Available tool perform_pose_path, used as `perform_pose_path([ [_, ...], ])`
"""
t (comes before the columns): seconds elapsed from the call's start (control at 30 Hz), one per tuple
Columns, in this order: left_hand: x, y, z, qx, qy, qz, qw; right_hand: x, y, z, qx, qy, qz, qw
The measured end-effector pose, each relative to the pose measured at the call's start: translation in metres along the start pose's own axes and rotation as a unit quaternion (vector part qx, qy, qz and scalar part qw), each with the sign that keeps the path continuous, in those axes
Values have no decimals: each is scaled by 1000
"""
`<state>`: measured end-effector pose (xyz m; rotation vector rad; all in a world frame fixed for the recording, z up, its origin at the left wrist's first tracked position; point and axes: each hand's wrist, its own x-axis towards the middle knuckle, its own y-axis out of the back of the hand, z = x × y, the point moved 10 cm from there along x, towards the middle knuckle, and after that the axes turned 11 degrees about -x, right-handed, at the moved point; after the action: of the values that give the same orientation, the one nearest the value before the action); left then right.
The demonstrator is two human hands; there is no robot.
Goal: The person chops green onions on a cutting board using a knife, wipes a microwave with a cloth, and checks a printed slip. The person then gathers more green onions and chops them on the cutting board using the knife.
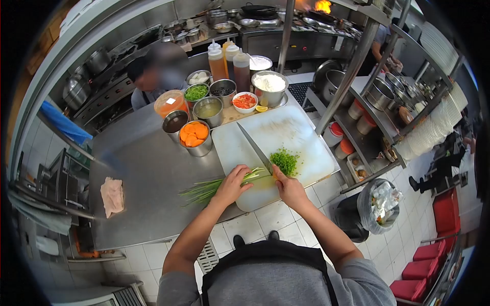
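Note:
My left hand (232, 186) is closed over a bunch of thin green onions (200, 192), pressing it down at the left edge of the white cutting board (316, 153). The long stalks stick out to the left, over the steel table. In my right hand (290, 188) is the handle of a chef's knife (253, 144). Its blade points away from me and to the left, beside the cut ends of the stalks. Just right of the blade lies a pile of chopped green onion (285, 162). My fingers partly hide the handle.
Behind the board stand sliced carrots in a metal container (194, 134), a bowl of red pieces (245, 101), a pot of white powder (270, 86) and several squeeze bottles (241, 69). Raw meat (112, 197) lies at left. A lined bin (378, 204) stands right. A person (145, 81) is across the table.

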<state>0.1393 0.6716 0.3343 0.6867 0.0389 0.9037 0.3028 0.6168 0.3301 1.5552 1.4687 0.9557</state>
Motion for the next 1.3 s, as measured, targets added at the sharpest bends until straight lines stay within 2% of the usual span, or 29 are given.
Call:
perform_pose_path([
  [0.13,3,6,-4,-27,-34,8,999,-10,6,-6,-2,-21,12,1000],
  [0.23,5,10,-3,-23,-48,12,999,-18,10,-6,-33,-76,7,997],
  [0.53,8,9,-11,-62,-52,21,996,-13,-2,-38,-22,-49,28,998],
  [0.77,13,-2,-23,-104,-57,43,992,-18,5,-21,-45,-95,29,994],
  [0.87,26,-13,-8,-100,-88,34,991,-19,3,-26,-41,-97,29,994],
  [0.97,27,2,4,-85,-68,67,992,-19,9,-25,-47,-110,25,992],
  [1.03,24,-2,-8,-85,-74,52,992,-20,7,-24,-50,-112,20,992],
  [1.13,21,-6,-13,-77,-96,56,991,-17,7,-25,-42,-74,43,995],
  [1.23,19,-9,-10,-67,-103,62,990,-8,20,-27,-45,-85,-4,995],
  [1.3,21,-10,-8,-63,-105,61,991,-5,29,-35,-44,-71,0,997],
])
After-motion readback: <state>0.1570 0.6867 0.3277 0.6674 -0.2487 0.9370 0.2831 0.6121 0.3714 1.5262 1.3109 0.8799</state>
